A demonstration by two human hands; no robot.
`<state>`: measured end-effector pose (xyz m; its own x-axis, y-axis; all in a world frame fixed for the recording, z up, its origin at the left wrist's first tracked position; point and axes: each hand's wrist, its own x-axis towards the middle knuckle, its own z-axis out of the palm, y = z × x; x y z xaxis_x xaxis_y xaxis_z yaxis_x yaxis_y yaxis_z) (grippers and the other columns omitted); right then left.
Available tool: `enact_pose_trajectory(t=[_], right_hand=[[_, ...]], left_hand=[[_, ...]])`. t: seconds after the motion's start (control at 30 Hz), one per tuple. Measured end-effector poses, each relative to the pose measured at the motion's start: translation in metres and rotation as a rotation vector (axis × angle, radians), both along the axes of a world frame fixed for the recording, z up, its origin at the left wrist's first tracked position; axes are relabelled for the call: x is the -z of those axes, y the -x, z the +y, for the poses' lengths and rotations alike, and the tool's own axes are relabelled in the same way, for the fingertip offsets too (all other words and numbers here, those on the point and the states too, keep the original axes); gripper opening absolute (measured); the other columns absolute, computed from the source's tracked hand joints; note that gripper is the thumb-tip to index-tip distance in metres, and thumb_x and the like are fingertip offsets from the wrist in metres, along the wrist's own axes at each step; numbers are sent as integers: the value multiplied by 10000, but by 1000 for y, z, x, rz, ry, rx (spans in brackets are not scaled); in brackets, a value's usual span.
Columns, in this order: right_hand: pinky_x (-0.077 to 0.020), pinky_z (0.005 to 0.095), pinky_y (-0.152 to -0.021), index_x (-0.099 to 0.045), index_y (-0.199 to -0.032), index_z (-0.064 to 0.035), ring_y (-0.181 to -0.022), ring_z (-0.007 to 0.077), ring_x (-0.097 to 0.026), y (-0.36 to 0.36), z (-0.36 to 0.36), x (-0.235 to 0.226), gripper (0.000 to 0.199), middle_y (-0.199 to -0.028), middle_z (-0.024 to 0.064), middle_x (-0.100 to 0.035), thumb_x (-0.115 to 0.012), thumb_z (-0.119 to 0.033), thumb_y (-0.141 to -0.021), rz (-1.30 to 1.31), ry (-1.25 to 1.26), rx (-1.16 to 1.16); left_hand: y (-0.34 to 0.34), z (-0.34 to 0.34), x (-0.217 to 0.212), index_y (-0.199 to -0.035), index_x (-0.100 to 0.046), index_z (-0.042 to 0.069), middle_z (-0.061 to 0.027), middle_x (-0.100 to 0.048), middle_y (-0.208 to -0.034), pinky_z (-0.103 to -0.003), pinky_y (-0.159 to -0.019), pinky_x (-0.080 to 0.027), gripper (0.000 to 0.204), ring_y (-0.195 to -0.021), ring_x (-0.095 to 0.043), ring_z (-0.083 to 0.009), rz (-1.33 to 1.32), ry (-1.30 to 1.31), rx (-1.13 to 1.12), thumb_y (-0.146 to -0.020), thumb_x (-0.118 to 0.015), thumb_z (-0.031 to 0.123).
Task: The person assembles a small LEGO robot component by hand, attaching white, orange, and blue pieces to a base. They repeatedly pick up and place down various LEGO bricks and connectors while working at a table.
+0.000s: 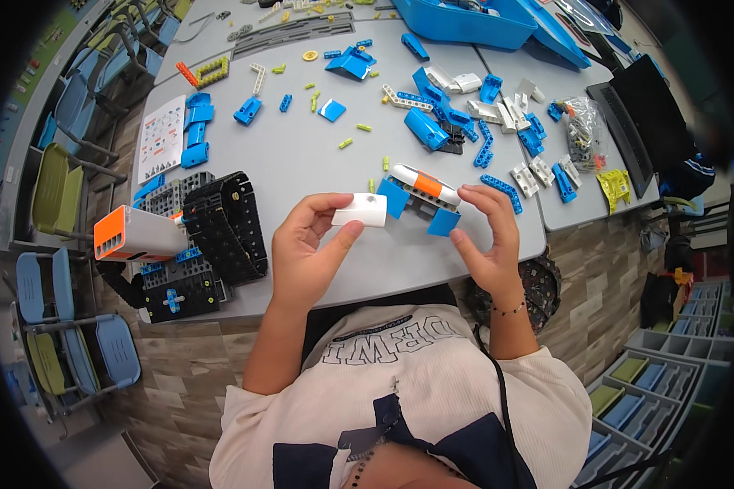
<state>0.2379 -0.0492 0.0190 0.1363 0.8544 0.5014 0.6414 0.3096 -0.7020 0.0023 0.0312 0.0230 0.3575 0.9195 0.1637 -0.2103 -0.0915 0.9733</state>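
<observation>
Centrally, on the grey desk [318,163]: left hand [306,248] pinching a white rounded block [360,209] between thumb and fingertips; right hand [488,236] half open, fingertips touching a blue, white and orange brick assembly [420,196] just at 3 o'clock of the block. At 9 o'clock, a black tracked build [220,224] with orange-faced unit [130,234]. At 1 o'clock, scattered blue and white bricks [465,114].

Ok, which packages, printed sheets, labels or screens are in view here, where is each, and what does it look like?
Printed sheet: left part of the grey table, white rectangle with small coloured diagrams.
Clear plastic bag: right side of the table, crumpled, holding small pale parts.
Blue storage box: far edge, open, rectangular.
Dark flat device: right edge; whether it has a screen is unclear.
</observation>
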Motion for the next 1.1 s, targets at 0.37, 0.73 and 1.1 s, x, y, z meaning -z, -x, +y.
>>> enact_pose_trajectory(t=[0.37, 0.73, 1.1], right_hand=[[-466, 369, -908, -566, -1228, -92, -1113, 297, -527, 4, 5, 12, 658, -1212, 138, -524, -810, -109, -617, 48, 125, -12], [-455, 344, -753, -567, -1223, -94, -920, 256, -520, 12, -4, 18, 775, -1006, 101, -528, -895, -234, -534, -146, 62, 47], [-453, 318, -737, -566, -1214, -69, -904, 237, -514, 10, -6, 22, 762, -1017, 103, -518, -895, -228, -546, -154, 25, 39]], left_hand=[[-14, -15, 6, -1106, -540, -47, -124, -601, -1097, -288, -898, -472, 283, -1046, -591, -165, -15, 100, 75, -845, -651, -32], [-22, -41, 21, -1101, -457, -14, -114, -545, -1097, -248, -837, -483, 277, -1014, -595, -151, -142, 314, 49, -867, -598, -59], [-19, -31, 23, -1126, -493, -11, -96, -539, -1085, -261, -877, -446, 293, -1009, -551, -125, -130, 311, 21, -846, -577, -28]])
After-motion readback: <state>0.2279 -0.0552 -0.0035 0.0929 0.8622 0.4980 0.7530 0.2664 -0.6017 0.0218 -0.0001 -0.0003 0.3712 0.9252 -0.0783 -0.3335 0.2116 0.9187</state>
